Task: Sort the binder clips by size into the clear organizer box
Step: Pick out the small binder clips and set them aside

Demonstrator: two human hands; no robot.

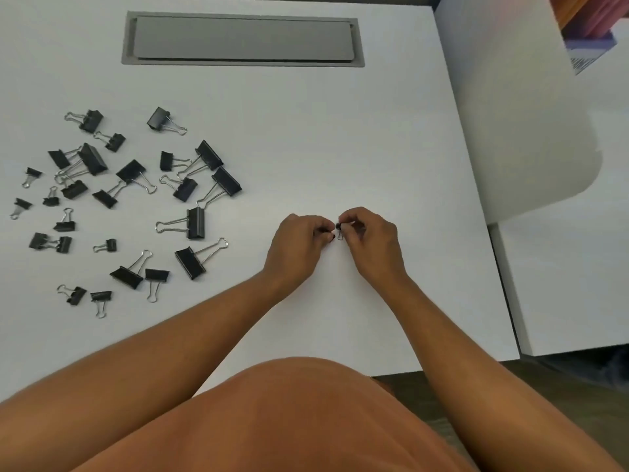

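Observation:
Several black binder clips of different sizes, with silver wire handles, lie scattered over the left part of the white table. At the table's middle my right hand pinches a tiny black binder clip between thumb and fingers. My left hand sits just left of it with curled fingertips touching or nearly touching the same clip; whether it grips the clip is hard to tell. No clear organizer box is in view.
A grey cable hatch is set into the table at the back. A white chair or cabinet surface stands to the right, beyond the table's right edge. My orange clothing fills the bottom.

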